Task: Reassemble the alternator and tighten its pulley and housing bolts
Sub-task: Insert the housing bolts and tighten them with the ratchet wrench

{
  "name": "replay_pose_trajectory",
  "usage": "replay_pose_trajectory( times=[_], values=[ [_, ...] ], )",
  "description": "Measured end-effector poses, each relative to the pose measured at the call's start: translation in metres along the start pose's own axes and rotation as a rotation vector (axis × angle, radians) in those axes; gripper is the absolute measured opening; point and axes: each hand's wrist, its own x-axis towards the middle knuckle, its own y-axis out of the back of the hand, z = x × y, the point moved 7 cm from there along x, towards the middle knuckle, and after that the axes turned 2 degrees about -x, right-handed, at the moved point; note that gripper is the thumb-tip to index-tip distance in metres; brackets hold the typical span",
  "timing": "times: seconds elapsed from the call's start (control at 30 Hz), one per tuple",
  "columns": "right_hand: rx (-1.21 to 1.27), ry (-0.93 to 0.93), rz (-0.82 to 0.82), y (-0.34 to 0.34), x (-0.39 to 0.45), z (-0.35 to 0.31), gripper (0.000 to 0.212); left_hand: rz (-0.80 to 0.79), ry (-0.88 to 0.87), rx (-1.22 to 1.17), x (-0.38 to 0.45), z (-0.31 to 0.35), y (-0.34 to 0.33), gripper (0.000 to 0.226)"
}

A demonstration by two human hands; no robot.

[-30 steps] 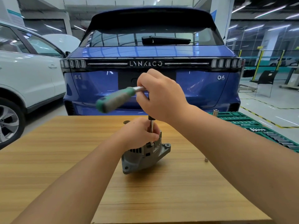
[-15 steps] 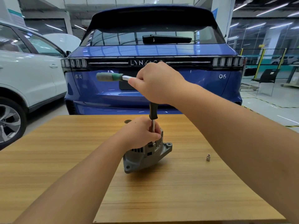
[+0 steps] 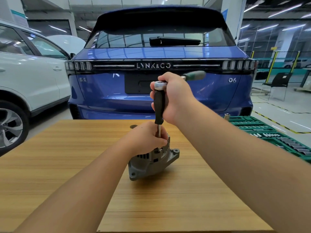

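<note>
Over on the left there's a white car (image 3: 25,78), with a blue car (image 3: 159,68) parked dead ahead behind the wooden surface (image 3: 67,165). The alternator (image 3: 151,163) sits about mid-surface, tipped over onto its mounting ears. It's a chunky cast-metal lump, so I'd guess it's heavy and totally rigid, won't flex or crush, but with that rounded body it'll probably want to rock or spin once torque goes in. Best place to hang on looks like the top of the housing or those ears, well away from the vent slots. The left hand (image 3: 144,140) comes in from low left, forearm stretched out, fingers curled around the top of the housing and the thin shaft going down into it. The right hand (image 3: 175,96) is held high above that, wrist bent, wrapped tight around the ratchet (image 3: 160,84) head and the black extension (image 3: 159,106) below it, the green handle pointing off right. Further right, a green socket tray (image 3: 272,137) sits off the edge.
</note>
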Motion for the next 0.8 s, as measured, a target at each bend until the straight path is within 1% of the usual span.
replay_pose_trajectory(
  times=[0.1,0.2,0.27,0.33,0.43,0.6,0.7,0.8],
  values=[
    [-0.085,0.267,0.014,0.004,-0.004,-0.003,0.011,0.004,0.005,-0.012,0.0,0.0,0.0,0.013],
    [-0.133,0.389,-0.009,0.002,-0.008,-0.006,0.02,0.01,0.004,-0.006,0.0,0.001,0.001,0.016],
    [-0.134,0.402,-0.027,0.003,-0.009,-0.005,0.028,0.013,0.002,0.013,0.001,0.001,0.001,0.019],
    [-0.131,0.403,-0.054,0.005,-0.008,-0.005,0.031,0.011,0.003,0.017,0.002,0.001,0.0,0.015],
    [-0.123,0.416,-0.076,0.011,-0.005,-0.007,0.031,0.008,0.003,0.01,0.003,0.001,0.0,0.011],
    [-0.004,0.337,-0.095,0.012,0.0,-0.001,0.026,0.004,-0.006,0.025,0.002,0.001,-0.001,0.012],
    [-0.033,0.352,-0.099,0.007,-0.001,0.0,0.023,0.005,-0.003,0.021,0.002,-0.001,-0.001,0.014],
    [-0.158,0.456,-0.087,0.002,-0.005,-0.006,0.019,0.004,-0.005,0.019,0.003,-0.002,-0.001,0.014]
  ],
)
